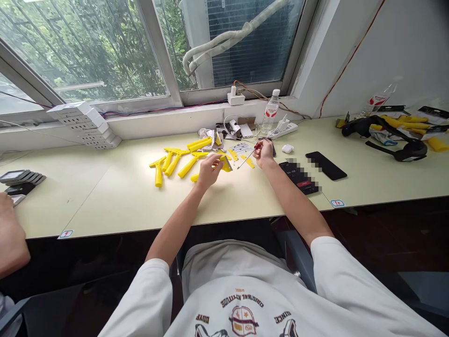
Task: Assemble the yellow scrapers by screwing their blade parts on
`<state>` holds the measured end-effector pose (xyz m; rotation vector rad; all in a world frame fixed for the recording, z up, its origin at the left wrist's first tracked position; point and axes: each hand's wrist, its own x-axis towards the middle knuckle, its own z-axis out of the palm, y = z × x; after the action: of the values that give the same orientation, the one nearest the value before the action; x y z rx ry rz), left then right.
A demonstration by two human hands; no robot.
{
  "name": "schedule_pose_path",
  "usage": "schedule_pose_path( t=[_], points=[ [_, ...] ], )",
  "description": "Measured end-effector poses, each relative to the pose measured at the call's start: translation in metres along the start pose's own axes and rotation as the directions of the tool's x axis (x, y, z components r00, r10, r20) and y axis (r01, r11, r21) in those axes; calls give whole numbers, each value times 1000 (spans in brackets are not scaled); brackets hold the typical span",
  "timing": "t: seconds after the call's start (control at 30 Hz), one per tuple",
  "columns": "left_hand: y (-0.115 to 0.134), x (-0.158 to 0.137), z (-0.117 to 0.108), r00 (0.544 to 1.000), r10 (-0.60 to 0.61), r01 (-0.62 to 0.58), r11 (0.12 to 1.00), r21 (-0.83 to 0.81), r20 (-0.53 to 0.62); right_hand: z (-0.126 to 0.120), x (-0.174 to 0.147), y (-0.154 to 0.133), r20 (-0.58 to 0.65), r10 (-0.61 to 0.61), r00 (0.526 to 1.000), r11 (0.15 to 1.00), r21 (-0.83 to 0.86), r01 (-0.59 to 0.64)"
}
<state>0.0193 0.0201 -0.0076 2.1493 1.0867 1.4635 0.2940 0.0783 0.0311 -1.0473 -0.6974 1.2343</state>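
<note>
Head view, and we're live on the yellow plastic scraper piece with a straight greyish edge [228, 165], sitting at centre just above the bench, its flat face past the fingertips. Left hand [209, 171] has its fingers closed on it; a rounded yellow plastic end [194, 178] pokes out at that wrist's nine o'clock (whether it's the same piece, I can't tell). Over at two o'clock, the right hand [264, 152] is clamped round a slim metal screwdriver with a red handle [247, 158], its tip just beside the scraper piece; contact can't be made out.

Flat yellow triangular plates [247, 161] lie close by, from one to three o'clock. Out at nine, a cluster of yellow plastic T-shaped handles [173, 161]. Toward one, a clear plastic bottle with a red-and-white label [271, 112] stands upright; between two and three, a small white rounded case [287, 148]. At three, a black phone with a lit screen [298, 177]. Far off at eight, a co-worker's bare arm [12, 238]. All along a pale yellow-green tabletop [115, 196].
</note>
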Motion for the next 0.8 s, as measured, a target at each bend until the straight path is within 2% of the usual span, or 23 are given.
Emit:
schedule_pose_path(
  t=[0.07, 0.13, 0.2, 0.3, 0.4, 0.5, 0.63, 0.8],
  points=[
    [-4, 4, -7, 993, -60, 57, 998, -35, -105, 0, -3, 2, 26, -10, 1000, 1000, -11, 10],
    [-5, 8, -13, 984, -105, 89, 990, -113, -145, 4, -10, 5, 177, 6, 984, 998, -61, 5],
    [-2, 10, -17, 976, -153, 123, 975, -187, -154, 11, -22, 8, 378, 52, 924, 992, -129, -3],
    [7, 11, -20, 961, -215, 166, 952, -257, -176, 23, -41, 8, 530, 127, 838, 972, -233, 1],
    [13, 10, -20, 962, -210, 156, 949, -274, -176, 31, -56, 5, 570, 169, 804, 948, -317, 26],
    [11, 7, -18, 976, -151, 117, 971, -209, -159, 34, -61, 3, 561, 159, 812, 934, -353, 61],
    [9, 4, -12, 987, -50, 38, 996, -77, -153, 34, -57, 9, 498, 176, 849, 930, -367, 22],
    [15, 0, -4, 994, 41, -40, 999, 12, -99, 32, -54, 13, 511, 255, 821, 908, -419, -21]
  ],
)
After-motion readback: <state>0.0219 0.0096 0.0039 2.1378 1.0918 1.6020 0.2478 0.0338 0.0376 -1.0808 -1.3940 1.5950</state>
